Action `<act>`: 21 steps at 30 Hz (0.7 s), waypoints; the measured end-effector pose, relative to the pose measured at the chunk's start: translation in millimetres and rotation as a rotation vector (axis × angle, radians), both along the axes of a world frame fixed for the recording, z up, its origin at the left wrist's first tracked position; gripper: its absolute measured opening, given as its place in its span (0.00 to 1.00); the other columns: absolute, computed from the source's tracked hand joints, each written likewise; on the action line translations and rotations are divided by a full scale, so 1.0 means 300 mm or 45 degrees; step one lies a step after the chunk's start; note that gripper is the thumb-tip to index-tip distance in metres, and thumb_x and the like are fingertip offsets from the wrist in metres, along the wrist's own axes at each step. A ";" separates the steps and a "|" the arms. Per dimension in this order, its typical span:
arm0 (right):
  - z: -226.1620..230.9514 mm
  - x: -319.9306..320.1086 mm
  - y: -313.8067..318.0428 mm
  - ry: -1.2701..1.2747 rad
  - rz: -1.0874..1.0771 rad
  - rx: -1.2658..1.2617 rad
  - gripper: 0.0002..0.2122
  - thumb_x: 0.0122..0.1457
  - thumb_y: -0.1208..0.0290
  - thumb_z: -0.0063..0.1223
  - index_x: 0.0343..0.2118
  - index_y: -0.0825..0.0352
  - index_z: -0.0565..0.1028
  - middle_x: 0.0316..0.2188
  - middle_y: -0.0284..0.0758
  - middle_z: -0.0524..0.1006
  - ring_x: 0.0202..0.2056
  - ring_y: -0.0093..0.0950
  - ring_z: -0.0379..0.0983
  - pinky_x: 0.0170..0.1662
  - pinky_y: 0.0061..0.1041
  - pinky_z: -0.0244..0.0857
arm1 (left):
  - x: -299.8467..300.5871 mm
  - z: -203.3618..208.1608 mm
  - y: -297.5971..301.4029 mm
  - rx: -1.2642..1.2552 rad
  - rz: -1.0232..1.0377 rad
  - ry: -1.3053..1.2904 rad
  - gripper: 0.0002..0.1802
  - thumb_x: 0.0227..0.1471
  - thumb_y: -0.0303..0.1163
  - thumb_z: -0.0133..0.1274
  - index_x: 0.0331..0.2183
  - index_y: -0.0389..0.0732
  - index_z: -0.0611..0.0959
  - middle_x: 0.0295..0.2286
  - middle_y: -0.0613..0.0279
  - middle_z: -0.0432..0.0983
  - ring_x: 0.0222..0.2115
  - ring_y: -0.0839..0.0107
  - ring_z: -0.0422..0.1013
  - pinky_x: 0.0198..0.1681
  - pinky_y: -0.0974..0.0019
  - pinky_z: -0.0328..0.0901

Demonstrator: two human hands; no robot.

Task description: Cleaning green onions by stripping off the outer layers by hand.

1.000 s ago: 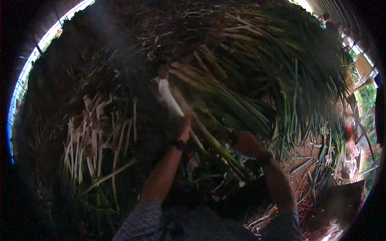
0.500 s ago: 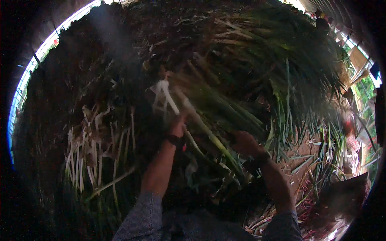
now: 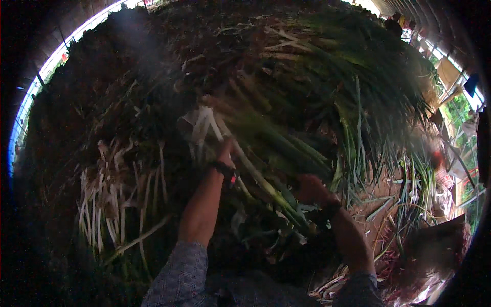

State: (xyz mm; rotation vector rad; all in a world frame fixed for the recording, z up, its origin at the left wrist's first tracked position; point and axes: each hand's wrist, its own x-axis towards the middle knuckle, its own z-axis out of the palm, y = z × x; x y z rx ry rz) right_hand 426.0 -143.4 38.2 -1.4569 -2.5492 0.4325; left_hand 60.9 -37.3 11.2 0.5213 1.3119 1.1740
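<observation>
Nearest the lower edge, two forearms in grey checked sleeves [image 3: 180, 271] are raised toward a heap of green onions. A dark band [image 3: 225, 170] is worn on the left wrist. The left hand [image 3: 225, 150] is closed around the white lower end of a long green onion stalk [image 3: 255, 174], which is laid slanting from upper left down to the right. The right hand [image 3: 311, 188] is curled on the green part of the same stalk, lower right. To the left, a loose row of white-stemmed onions [image 3: 115, 204] is spread on the dark ground. Beyond the hands, a large pile of green onions [image 3: 327, 87] is stacked, leaves fanned right. No container can be made out.
</observation>
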 end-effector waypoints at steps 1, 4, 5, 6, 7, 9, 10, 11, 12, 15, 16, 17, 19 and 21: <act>0.079 -0.078 -0.002 0.040 -0.039 -0.074 0.17 0.51 0.59 0.60 0.39 0.66 0.79 0.35 0.43 0.81 0.38 0.47 0.78 0.40 0.45 0.72 | -0.036 0.018 -0.018 0.038 0.049 -0.010 0.27 0.56 0.49 0.59 0.52 0.46 0.77 0.46 0.66 0.71 0.51 0.67 0.65 0.54 0.58 0.58; 0.261 -0.155 -0.011 0.118 -0.097 -0.144 0.15 0.51 0.61 0.57 0.37 0.67 0.79 0.32 0.48 0.80 0.35 0.51 0.77 0.39 0.48 0.72 | -0.018 0.036 -0.092 0.323 0.048 0.027 0.26 0.53 0.47 0.62 0.50 0.46 0.78 0.44 0.66 0.73 0.50 0.68 0.65 0.54 0.58 0.57; 0.281 -0.134 -0.013 0.136 -0.123 -0.145 0.15 0.51 0.61 0.57 0.37 0.67 0.78 0.31 0.49 0.79 0.34 0.52 0.77 0.39 0.49 0.72 | 0.029 0.084 -0.118 0.298 -0.031 0.056 0.26 0.53 0.47 0.62 0.50 0.46 0.78 0.44 0.66 0.73 0.50 0.68 0.65 0.54 0.58 0.57; 0.286 -0.119 -0.013 0.162 -0.145 -0.094 0.15 0.51 0.62 0.56 0.37 0.67 0.78 0.31 0.50 0.79 0.34 0.52 0.77 0.38 0.49 0.72 | 0.055 0.129 -0.144 0.276 -0.098 0.090 0.26 0.52 0.46 0.62 0.50 0.46 0.79 0.44 0.67 0.73 0.50 0.68 0.65 0.54 0.57 0.57; 0.282 -0.124 -0.013 0.193 -0.143 -0.055 0.14 0.51 0.62 0.56 0.36 0.67 0.78 0.31 0.50 0.79 0.34 0.51 0.77 0.38 0.49 0.72 | 0.050 0.132 -0.171 0.304 -0.134 0.070 0.29 0.50 0.49 0.63 0.50 0.45 0.78 0.43 0.66 0.74 0.48 0.68 0.66 0.52 0.59 0.58; 0.274 -0.132 -0.015 0.269 -0.152 -0.007 0.14 0.50 0.62 0.56 0.36 0.67 0.78 0.30 0.50 0.79 0.33 0.51 0.77 0.37 0.49 0.72 | 0.045 0.138 -0.215 0.360 -0.210 0.027 0.35 0.47 0.54 0.64 0.50 0.42 0.77 0.42 0.66 0.75 0.43 0.68 0.68 0.49 0.62 0.61; 0.281 -0.162 -0.013 0.323 -0.147 0.005 0.14 0.50 0.63 0.57 0.36 0.67 0.78 0.29 0.50 0.79 0.33 0.52 0.77 0.37 0.49 0.72 | 0.019 0.122 -0.230 0.339 -0.206 0.151 0.34 0.48 0.52 0.63 0.51 0.42 0.77 0.43 0.65 0.75 0.44 0.68 0.68 0.49 0.61 0.61; 0.289 -0.187 -0.012 0.378 -0.142 0.016 0.15 0.49 0.63 0.57 0.36 0.67 0.78 0.29 0.51 0.79 0.33 0.52 0.77 0.37 0.49 0.72 | -0.006 0.107 -0.242 0.316 -0.203 0.274 0.33 0.49 0.51 0.62 0.51 0.41 0.76 0.44 0.65 0.75 0.45 0.68 0.68 0.50 0.60 0.61; 0.278 -0.195 -0.008 0.317 -0.118 -0.005 0.15 0.52 0.63 0.56 0.40 0.65 0.78 0.30 0.50 0.79 0.33 0.52 0.77 0.37 0.48 0.72 | -0.030 0.093 -0.250 0.291 -0.199 0.396 0.33 0.50 0.49 0.62 0.52 0.41 0.76 0.45 0.65 0.75 0.46 0.67 0.68 0.50 0.60 0.62; 0.249 -0.131 -0.007 0.119 -0.164 -0.036 0.16 0.58 0.63 0.53 0.48 0.60 0.76 0.32 0.49 0.79 0.34 0.51 0.77 0.37 0.47 0.71 | 0.063 0.265 -0.299 0.237 -0.431 0.151 0.28 0.53 0.48 0.59 0.51 0.43 0.77 0.46 0.65 0.74 0.47 0.67 0.68 0.50 0.58 0.63; 0.274 -0.148 -0.006 0.077 -0.173 -0.037 0.16 0.58 0.63 0.53 0.48 0.60 0.76 0.33 0.49 0.80 0.34 0.52 0.77 0.37 0.47 0.71 | 0.075 0.317 -0.326 0.290 -0.368 0.163 0.28 0.53 0.48 0.59 0.51 0.44 0.77 0.46 0.65 0.74 0.47 0.68 0.69 0.50 0.58 0.63; 0.282 -0.148 -0.006 0.027 -0.194 -0.040 0.16 0.58 0.63 0.53 0.49 0.60 0.76 0.33 0.49 0.80 0.34 0.52 0.77 0.38 0.47 0.71 | 0.105 0.348 -0.343 0.341 -0.315 0.166 0.27 0.53 0.48 0.58 0.51 0.44 0.77 0.45 0.65 0.75 0.47 0.68 0.69 0.51 0.58 0.62; 0.284 -0.152 -0.025 0.223 -0.136 0.002 0.15 0.53 0.64 0.55 0.42 0.63 0.77 0.31 0.49 0.80 0.33 0.51 0.77 0.37 0.48 0.72 | 0.107 0.347 -0.351 0.328 -0.295 0.075 0.32 0.53 0.51 0.58 0.54 0.45 0.74 0.49 0.64 0.71 0.51 0.66 0.64 0.55 0.56 0.58; 0.291 -0.158 -0.045 0.290 -0.094 -0.008 0.15 0.50 0.64 0.55 0.40 0.65 0.78 0.31 0.49 0.79 0.33 0.50 0.78 0.37 0.48 0.73 | 0.072 0.277 -0.335 0.235 -0.342 -0.071 0.40 0.52 0.54 0.58 0.60 0.45 0.68 0.56 0.62 0.64 0.59 0.63 0.56 0.60 0.52 0.51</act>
